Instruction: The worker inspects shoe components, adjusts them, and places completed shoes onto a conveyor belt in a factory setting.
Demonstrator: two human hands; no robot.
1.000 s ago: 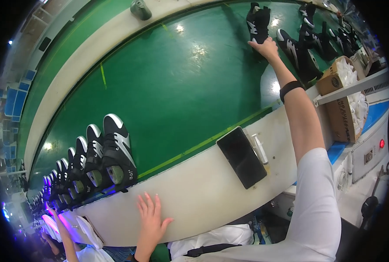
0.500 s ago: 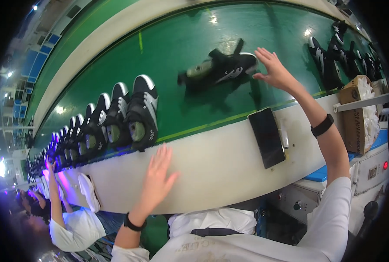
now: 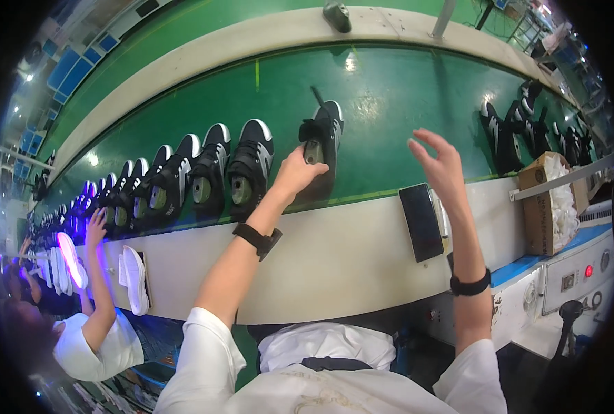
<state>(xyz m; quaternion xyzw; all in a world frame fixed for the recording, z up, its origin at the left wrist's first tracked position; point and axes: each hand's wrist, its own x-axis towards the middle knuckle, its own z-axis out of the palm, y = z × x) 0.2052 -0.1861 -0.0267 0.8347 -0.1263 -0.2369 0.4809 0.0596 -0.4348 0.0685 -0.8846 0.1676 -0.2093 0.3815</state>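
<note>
My left hand (image 3: 297,174) is closed on the heel of a black shoe (image 3: 332,131) with a white toe edge and a loose strap sticking up. A greenish-grey shoe last shows inside the shoe's opening. The shoe rests on the green surface (image 3: 383,103), toe pointing away from me. To its left stands a row of similar shoes, the nearest shoe (image 3: 257,148) a short gap away. My right hand (image 3: 442,164) hovers empty over the green surface, its fingers bent and apart, just above a dark phone (image 3: 421,222) on the white ledge (image 3: 334,262).
More black shoes (image 3: 503,138) stand at the far right. Beside them is a cardboard box (image 3: 538,214) of white crumpled material, with a metal bar across it. At left, a co-worker's hand (image 3: 96,228) reaches toward the row near white soles (image 3: 134,279). A grey object (image 3: 337,17) sits on the far rim.
The shoe, blurred and lying sideways before, has turned toe-away. My left hand has reached forward and taken its heel. My right hand has come lower, away from the shoe.
</note>
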